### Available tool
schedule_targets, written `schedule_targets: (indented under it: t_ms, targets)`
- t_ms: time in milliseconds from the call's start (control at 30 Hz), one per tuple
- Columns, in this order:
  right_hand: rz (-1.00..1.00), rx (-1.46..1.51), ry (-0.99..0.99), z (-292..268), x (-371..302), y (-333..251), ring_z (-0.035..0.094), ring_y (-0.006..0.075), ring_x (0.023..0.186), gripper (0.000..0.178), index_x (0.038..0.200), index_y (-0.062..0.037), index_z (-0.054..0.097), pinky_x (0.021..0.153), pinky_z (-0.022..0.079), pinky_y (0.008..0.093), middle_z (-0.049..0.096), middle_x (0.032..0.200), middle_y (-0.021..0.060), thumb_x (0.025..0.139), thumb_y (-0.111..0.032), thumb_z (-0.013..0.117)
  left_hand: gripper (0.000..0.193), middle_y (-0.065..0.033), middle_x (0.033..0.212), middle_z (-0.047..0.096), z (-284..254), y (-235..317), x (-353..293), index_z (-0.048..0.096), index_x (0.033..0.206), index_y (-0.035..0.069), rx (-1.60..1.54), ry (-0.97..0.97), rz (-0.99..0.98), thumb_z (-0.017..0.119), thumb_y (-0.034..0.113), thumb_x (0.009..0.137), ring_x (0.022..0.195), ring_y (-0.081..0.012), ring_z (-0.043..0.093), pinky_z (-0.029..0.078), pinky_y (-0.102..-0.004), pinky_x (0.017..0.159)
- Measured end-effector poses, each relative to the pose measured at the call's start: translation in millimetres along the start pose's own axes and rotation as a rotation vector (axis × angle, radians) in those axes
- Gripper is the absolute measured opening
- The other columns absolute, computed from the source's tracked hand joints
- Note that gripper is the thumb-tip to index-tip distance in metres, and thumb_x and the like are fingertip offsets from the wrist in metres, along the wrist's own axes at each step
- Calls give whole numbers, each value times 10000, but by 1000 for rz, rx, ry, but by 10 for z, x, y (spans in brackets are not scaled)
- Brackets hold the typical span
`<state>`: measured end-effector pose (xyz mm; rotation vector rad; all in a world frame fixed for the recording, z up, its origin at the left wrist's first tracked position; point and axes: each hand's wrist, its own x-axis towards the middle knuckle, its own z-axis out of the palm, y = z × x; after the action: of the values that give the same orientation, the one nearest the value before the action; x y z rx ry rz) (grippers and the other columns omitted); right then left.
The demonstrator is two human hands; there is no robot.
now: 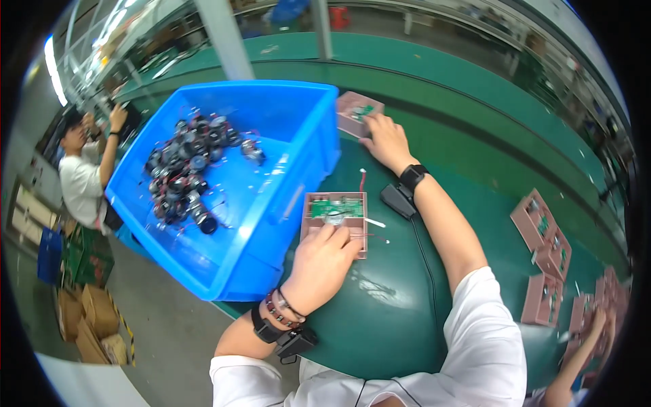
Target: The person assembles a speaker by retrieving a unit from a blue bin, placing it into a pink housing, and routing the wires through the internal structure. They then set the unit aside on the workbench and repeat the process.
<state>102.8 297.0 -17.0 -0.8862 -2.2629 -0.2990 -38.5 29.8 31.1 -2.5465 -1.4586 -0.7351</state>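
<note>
A pink plastic case [363, 203] lies on the green bench right of the blue bin, a green circuit board [325, 209] in its upper part. My left hand [320, 263] rests over its lower part, fingers bent and close together; what they hold is hidden. A clear round part [335, 218] shows by the fingertips. Thin wires with white connectors [386, 241] stick out to the right. Farther off, my right hand [388, 140] is closed at the right edge of a second pink case [348, 117], which also holds a small green board.
The blue bin [271, 197] on my left holds a heap of small black round parts with wires [186, 159]. A black device with a cable [398, 201] sits by my right wrist. More pink cases [541, 298] lie at right, near another person's hands [599, 324]. Another person [85, 163] stands at left.
</note>
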Motion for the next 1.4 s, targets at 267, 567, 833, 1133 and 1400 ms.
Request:
schedule_targets:
  t_ms: [267, 567, 833, 1133, 1400]
  targets:
    - [178, -219, 158, 421, 211, 201, 573, 265, 958, 364, 998, -97, 590, 706, 485, 412, 580, 1027, 69, 685, -185, 752, 288, -72, 954, 567, -20, 29, -9, 628, 998, 101, -71, 92, -22, 719, 105, 724, 860, -233, 559, 484, -357, 714]
    - [246, 89, 299, -453, -489, 72, 564, 288, 856, 156, 867, -48, 551, 702, 467, 382, 526, 873, 101, 796, -97, 681, 90, 22, 685, 641, -1789, 290, -218, 707, 773, 136, 119, 416, 109, 700, 98, 692, 564, -144, 590, 446, -264, 532]
    - [290, 269, 235, -1474, -1562, -519, 499, 306, 755, 112, 833, -16, 561, 678, 414, 370, 498, 802, 119, 787, -27, 662, 155, -119, 922, 670, -1534, -1721, 1217, 654, 986, 87, 472, -41, -117, 628, 171, 858, 848, -284, 658, 522, -379, 757]
    - [335, 421, 71, -2285, -2451, -1290, 524, 271, 725, 151, 776, -48, 560, 654, 410, 357, 562, 775, 92, 735, -9, 699, 434, -66, 1040, 602, -430, -2752, 654, 597, 1099, 154, 799, -571, 246, 762, 300, 725, 1085, -260, 569, 504, -395, 841]
    - [259, 511, -19, -2233, -2410, -1416, 547, 267, 712, 219, 776, -50, 574, 618, 429, 357, 575, 769, 74, 682, -24, 770, 283, -130, 951, 668, -917, -2612, 1069, 562, 979, 62, 94, -159, -248, 667, 296, 859, 806, -279, 671, 527, -383, 683]
